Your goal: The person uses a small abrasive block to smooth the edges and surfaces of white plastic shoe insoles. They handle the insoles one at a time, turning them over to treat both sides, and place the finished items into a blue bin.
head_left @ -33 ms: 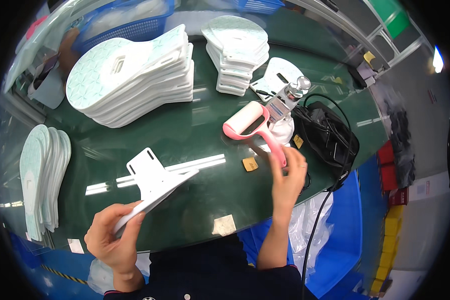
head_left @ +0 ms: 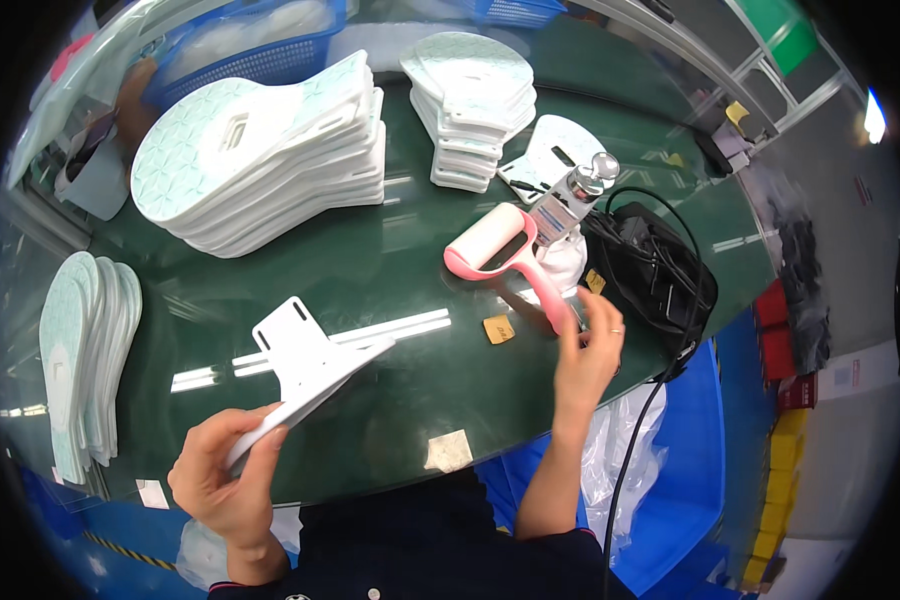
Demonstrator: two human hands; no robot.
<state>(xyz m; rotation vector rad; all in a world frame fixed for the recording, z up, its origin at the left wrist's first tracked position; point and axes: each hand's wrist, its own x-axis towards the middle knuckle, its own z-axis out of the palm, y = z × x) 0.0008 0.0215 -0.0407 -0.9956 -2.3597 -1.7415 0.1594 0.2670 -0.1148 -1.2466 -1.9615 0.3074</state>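
In my left hand (head_left: 232, 472), at the near left, a white flat panel (head_left: 315, 365) with slots in its narrow end is pinched between thumb and fingers, tilted up off the table. A pink-handled lint roller (head_left: 490, 250) with a pale roll lies right of the middle. My right hand (head_left: 588, 365) is at the end of its handle, thumb and fingers apart; the thumb overlaps the handle's tip, and whether it touches I cannot tell. Beyond the roller stands a clear pump bottle (head_left: 567, 205) with a metal top, near a white cloth (head_left: 565, 262).
Stacks of pale green patterned panels stand at the back left (head_left: 260, 170), back middle (head_left: 470, 110) and far left (head_left: 85, 360). A single panel (head_left: 555, 150) lies behind the bottle. A black pouch with cables (head_left: 660, 270) sits at right; a blue bin (head_left: 685, 450) is below the table edge.
My right hand has shifted slightly right, and its fingers have come away from the roller's handle. The left hand and its panel stay nearly still.
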